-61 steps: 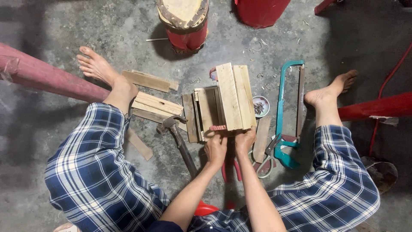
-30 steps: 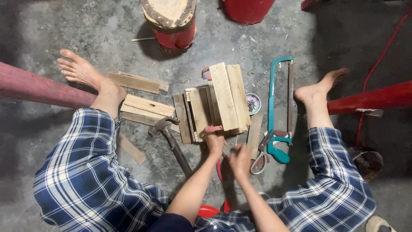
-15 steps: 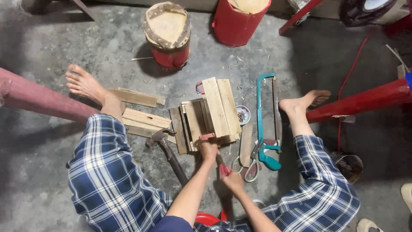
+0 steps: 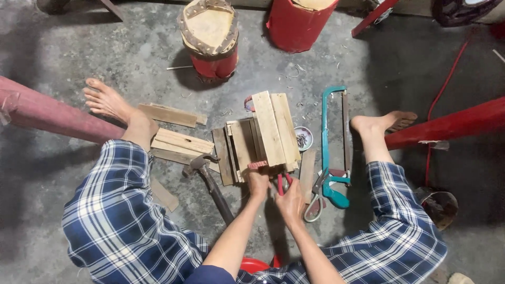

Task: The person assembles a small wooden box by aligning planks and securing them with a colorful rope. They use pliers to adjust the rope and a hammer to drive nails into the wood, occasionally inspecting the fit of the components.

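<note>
The person sits on the grey concrete floor [image 4: 79,42] in blue-and-white checked trousers, legs spread, both bare hands meeting just in front of them. The right hand [image 4: 291,202] has its fingers closed round the red handles of a pair of pliers [image 4: 282,184], whose nose points at the near edge of the small box of pale wooden slats [image 4: 260,139]. The left hand [image 4: 258,181] grips that same near edge, fingers curled over a short reddish strip on the wood. The box lies on the floor between the person's bare feet.

Just left of the hands lies a claw hammer with a dark handle [image 4: 210,181], its head near a few loose pale wooden planks [image 4: 179,142]. To the right lie grey-handled scissors [image 4: 315,202], then a teal-framed hacksaw [image 4: 334,142]. A small round dish of nails [image 4: 302,138] sits touching the box's right side.

Farther off stand a red drum topped with a tan skin [image 4: 210,37] and a second red cylinder [image 4: 297,21].
</note>
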